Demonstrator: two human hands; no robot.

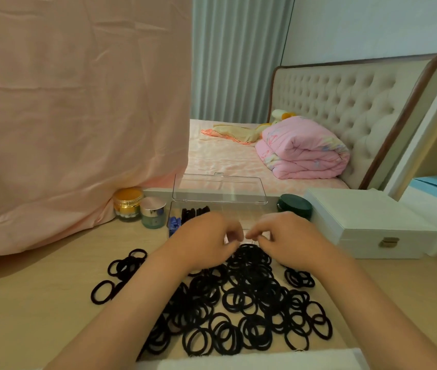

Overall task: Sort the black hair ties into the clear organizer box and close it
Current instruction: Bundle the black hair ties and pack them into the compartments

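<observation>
Curled fingers of the left hand point(206, 236) and right hand point(290, 236) nearly meet over the far tip of the hair tie pile point(238, 303); I cannot tell whether they pinch a tie. Just beyond, equally near the 2 hands, the clear box point(238, 209) stands with its lid point(220, 188) upright, black ties point(194, 211) and blue pieces point(174, 222) in its left compartments.

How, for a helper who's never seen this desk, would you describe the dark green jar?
Find the white box with a gold latch on the right of the desk. Left of it, by the far right corner of the clear organizer box, sits the dark green jar. It is squat and dark; the gold-lidded jar and silver-lidded jar stand far left.
</observation>
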